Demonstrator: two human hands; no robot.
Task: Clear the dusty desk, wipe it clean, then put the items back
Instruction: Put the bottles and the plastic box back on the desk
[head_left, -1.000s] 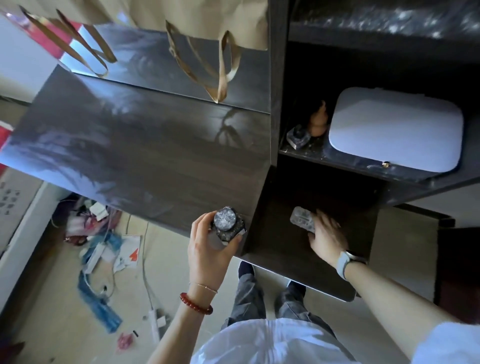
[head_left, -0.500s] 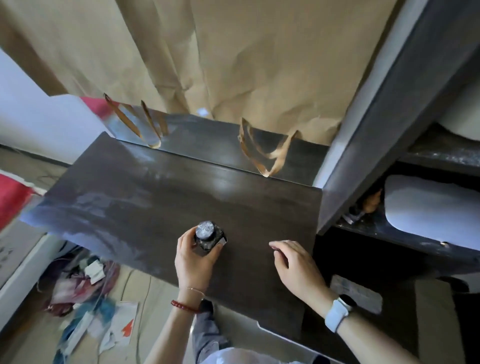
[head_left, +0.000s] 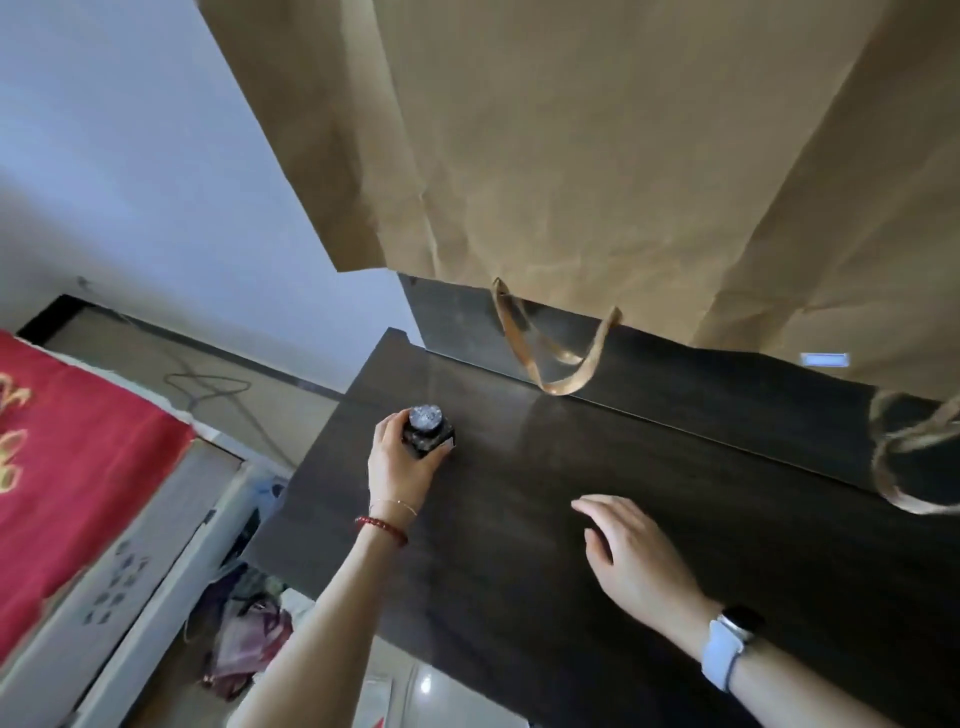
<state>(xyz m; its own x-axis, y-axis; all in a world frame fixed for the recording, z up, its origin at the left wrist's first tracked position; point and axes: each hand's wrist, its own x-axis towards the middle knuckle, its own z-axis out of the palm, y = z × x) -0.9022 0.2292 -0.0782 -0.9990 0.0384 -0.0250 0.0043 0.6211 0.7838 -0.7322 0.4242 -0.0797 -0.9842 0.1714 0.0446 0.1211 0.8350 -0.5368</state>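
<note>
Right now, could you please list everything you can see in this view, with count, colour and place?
desk: one, dark brown wood, fills the centre and right.
small bottle: one, dark with a dusty grey cap, on the desk near its left end.
paper bags: at least two, tan, hanging above the desk's back edge, handles dangling.
red cloth: one, red with gold print, far left.
white box: one, white, under the red cloth.
clutter: several items, mixed colours, on the floor left of the desk; too blurred to name.
left hand: gripping the small bottle; red bead bracelet on the wrist.
right hand: open and empty, over the desk; pale blue watch on the wrist.
</note>
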